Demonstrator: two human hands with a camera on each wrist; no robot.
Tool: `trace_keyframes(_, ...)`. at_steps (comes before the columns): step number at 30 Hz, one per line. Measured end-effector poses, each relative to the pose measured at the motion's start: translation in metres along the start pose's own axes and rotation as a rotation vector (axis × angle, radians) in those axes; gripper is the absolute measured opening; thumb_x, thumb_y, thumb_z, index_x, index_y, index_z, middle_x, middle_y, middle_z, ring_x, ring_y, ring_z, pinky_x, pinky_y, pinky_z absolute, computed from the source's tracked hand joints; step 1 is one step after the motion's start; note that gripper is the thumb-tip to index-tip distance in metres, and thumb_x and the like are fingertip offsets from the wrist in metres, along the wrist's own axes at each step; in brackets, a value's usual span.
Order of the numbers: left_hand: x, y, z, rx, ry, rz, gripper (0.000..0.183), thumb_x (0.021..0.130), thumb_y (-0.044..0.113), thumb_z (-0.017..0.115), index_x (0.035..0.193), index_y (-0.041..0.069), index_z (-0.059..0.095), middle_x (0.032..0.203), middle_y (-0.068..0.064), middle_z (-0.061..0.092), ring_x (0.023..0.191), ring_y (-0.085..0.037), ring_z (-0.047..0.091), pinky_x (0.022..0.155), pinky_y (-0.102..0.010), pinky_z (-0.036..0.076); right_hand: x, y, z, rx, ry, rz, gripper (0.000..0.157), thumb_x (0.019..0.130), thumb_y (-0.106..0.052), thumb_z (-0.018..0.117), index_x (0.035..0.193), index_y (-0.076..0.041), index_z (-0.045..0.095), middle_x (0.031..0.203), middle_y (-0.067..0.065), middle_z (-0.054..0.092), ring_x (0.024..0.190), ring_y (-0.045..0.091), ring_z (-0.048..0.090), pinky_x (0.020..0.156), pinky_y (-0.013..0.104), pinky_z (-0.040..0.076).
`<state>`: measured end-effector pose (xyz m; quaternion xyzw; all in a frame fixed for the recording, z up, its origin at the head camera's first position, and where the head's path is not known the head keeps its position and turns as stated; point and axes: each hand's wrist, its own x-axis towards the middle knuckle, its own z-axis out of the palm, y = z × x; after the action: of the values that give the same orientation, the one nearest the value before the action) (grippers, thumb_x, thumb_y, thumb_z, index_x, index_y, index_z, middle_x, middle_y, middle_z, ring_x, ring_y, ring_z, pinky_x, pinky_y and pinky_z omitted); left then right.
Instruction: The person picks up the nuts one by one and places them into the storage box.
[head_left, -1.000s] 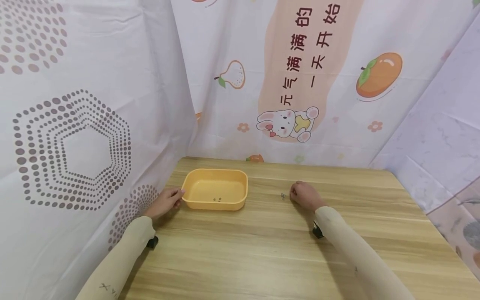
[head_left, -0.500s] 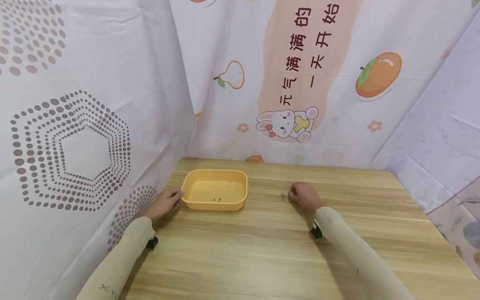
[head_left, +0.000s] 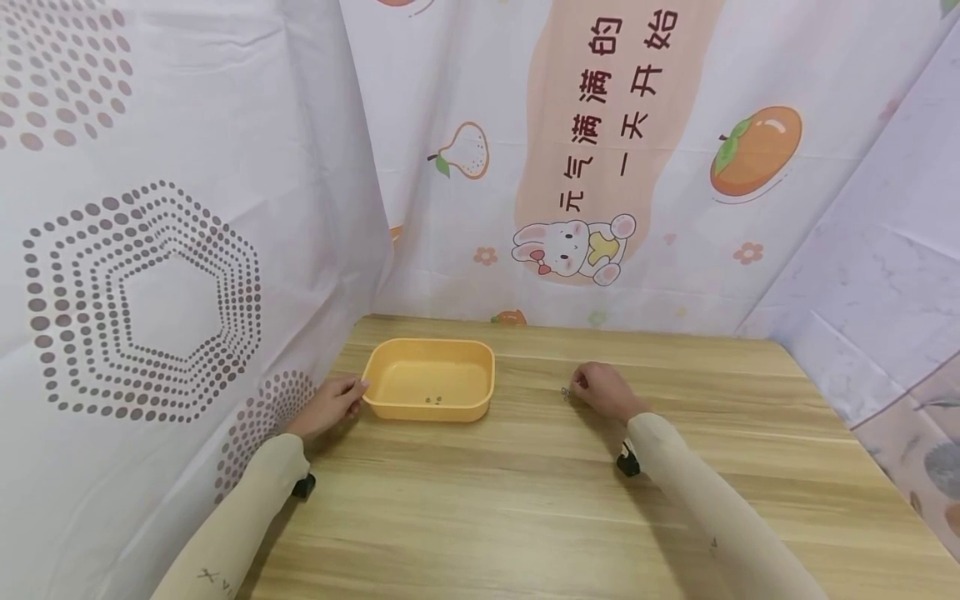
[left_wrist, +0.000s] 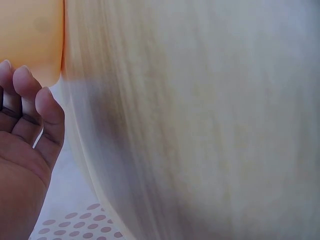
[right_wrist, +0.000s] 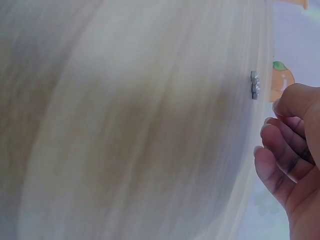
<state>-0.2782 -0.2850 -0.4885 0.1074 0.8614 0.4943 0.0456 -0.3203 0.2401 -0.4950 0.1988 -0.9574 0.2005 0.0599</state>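
Observation:
My left hand [head_left: 333, 406] pinches the left rim of a yellow plastic tray [head_left: 431, 413] between thumb and fingers. In the left wrist view, its other fingers curl just below the tray's orange-looking side [left_wrist: 30, 35]. Several small metal nuts [head_left: 438, 400] lie on the tray's floor. To the right of the tray, a little cluster of silver nuts [right_wrist: 255, 85] sits on the table. My right hand [head_left: 606, 390] is just right of that cluster, fingers loosely bent and fingertips close to it. Nothing shows between its thumb and fingers in the right wrist view.
The wood-grain table [head_left: 480, 508] is bounded at the back by a printed curtain [head_left: 465, 250] with a rabbit and fruit. A dotted white cloth [head_left: 180, 317] hangs close along the left, right beside my left arm. Another pale cloth [head_left: 885, 275] borders the right side.
My right hand has shifted slightly left, closer to the nuts on the table. The left hand and the tray have stayed in place.

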Motion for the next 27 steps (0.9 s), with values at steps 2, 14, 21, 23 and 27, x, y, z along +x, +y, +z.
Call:
trace_keyframes(2, 0.0, 0.0, 0.0, 0.002, 0.002, 0.002, 0.047, 0.101, 0.038, 0.047, 0.082, -0.005, 0.053, 0.071, -0.011, 0.054, 0.058, -0.02, 0.049, 0.05, -0.033, 0.046, 0.001, -0.002, -0.001, 0.007, 0.003, -0.003, 0.009, 0.087, -0.012, 0.061, 0.087, -0.01, 0.069, 0.08, -0.003, 0.063, 0.071, 0.011, 0.055, 0.067, 0.032, 0.048)
trace_keyframes(14, -0.001, 0.001, 0.0, 0.01, 0.008, -0.014, 0.043, 0.102, 0.032, 0.046, 0.084, -0.006, 0.054, 0.071, -0.01, 0.054, 0.058, -0.019, 0.049, 0.051, -0.032, 0.046, 0.003, -0.022, -0.007, 0.03, 0.007, -0.014, 0.008, 0.087, -0.008, 0.061, 0.085, -0.009, 0.069, 0.079, -0.002, 0.063, 0.07, 0.01, 0.054, 0.065, 0.029, 0.047)
trace_keyframes(21, -0.001, 0.002, 0.001, -0.002, 0.006, -0.014, 0.044, 0.102, 0.032, 0.046, 0.084, -0.007, 0.053, 0.071, -0.011, 0.053, 0.059, -0.02, 0.049, 0.051, -0.032, 0.046, 0.005, -0.026, -0.007, 0.029, 0.012, -0.034, 0.011, 0.087, -0.008, 0.059, 0.082, -0.011, 0.068, 0.076, -0.005, 0.06, 0.068, 0.01, 0.052, 0.062, 0.028, 0.045)
trace_keyframes(23, -0.001, 0.002, 0.001, 0.0, 0.009, -0.014, 0.044, 0.102, 0.032, 0.046, 0.084, -0.007, 0.053, 0.071, -0.012, 0.054, 0.059, -0.02, 0.049, 0.051, -0.032, 0.047, 0.006, -0.028, -0.008, 0.024, 0.017, -0.04, 0.011, 0.087, -0.008, 0.059, 0.082, -0.012, 0.068, 0.075, -0.005, 0.059, 0.067, 0.01, 0.052, 0.062, 0.028, 0.045)
trace_keyframes(27, -0.002, 0.001, 0.001, 0.008, 0.011, -0.012, 0.045, 0.102, 0.034, 0.046, 0.084, -0.006, 0.054, 0.071, -0.012, 0.054, 0.06, -0.021, 0.049, 0.051, -0.032, 0.046, 0.006, -0.032, -0.009, 0.02, 0.019, -0.05, 0.012, 0.087, -0.008, 0.059, 0.082, -0.012, 0.068, 0.075, -0.004, 0.059, 0.067, 0.01, 0.051, 0.061, 0.028, 0.044)
